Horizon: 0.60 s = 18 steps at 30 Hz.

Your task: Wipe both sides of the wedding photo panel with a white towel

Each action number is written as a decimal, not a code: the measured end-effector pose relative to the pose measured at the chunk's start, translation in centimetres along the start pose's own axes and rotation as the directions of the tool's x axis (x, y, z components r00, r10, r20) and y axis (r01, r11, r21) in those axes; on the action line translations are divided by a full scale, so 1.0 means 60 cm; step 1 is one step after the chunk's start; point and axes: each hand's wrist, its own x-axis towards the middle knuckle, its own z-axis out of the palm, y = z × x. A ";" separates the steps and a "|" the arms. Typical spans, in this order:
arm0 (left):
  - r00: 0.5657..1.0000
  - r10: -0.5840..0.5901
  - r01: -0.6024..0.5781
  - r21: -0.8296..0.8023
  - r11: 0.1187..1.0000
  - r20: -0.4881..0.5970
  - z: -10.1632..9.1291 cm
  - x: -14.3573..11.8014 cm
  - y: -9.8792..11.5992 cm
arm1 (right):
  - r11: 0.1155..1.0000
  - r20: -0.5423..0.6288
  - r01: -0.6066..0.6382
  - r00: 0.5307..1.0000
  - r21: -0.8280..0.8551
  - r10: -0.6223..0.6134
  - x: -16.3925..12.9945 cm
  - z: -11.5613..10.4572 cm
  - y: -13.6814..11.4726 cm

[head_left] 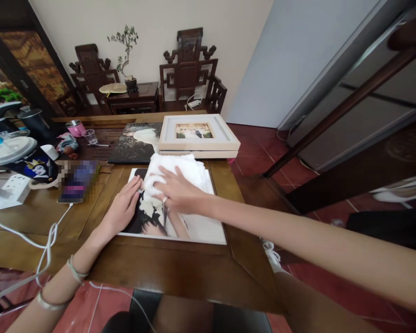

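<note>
Right hand [178,192] fingers spread flat on white cloth [180,171] (gripping nothing); left hand [125,206] flat, steadying photo print [194,226] beneath fingertips.

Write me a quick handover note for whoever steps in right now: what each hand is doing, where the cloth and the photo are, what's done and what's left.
Left hand: flat on the large photo print, steadying its left edge.
Right hand: palm down, pressing the white cloth onto the print's upper part.
Print lies flat on the wooden table; framed photo and dark print lie behind it.
Done: cloth on the print.
Left: the lower half looks not yet covered by the cloth.
</note>
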 end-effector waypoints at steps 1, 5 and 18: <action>1.000 -0.002 0.002 -0.004 1.000 0.000 0.000 0.000 0.000 | 0.999 0.021 0.034 0.999 -0.011 -0.034 -0.013 0.003 -0.018; 1.000 -0.015 0.016 -0.016 1.000 0.016 -0.001 0.001 0.000 | 0.986 0.056 0.159 0.985 0.046 -0.161 -0.082 0.018 -0.098; 1.000 0.009 -0.010 -0.019 1.000 -0.025 0.005 0.002 -0.003 | 0.994 -0.072 -0.038 0.996 0.104 0.046 -0.006 -0.005 0.009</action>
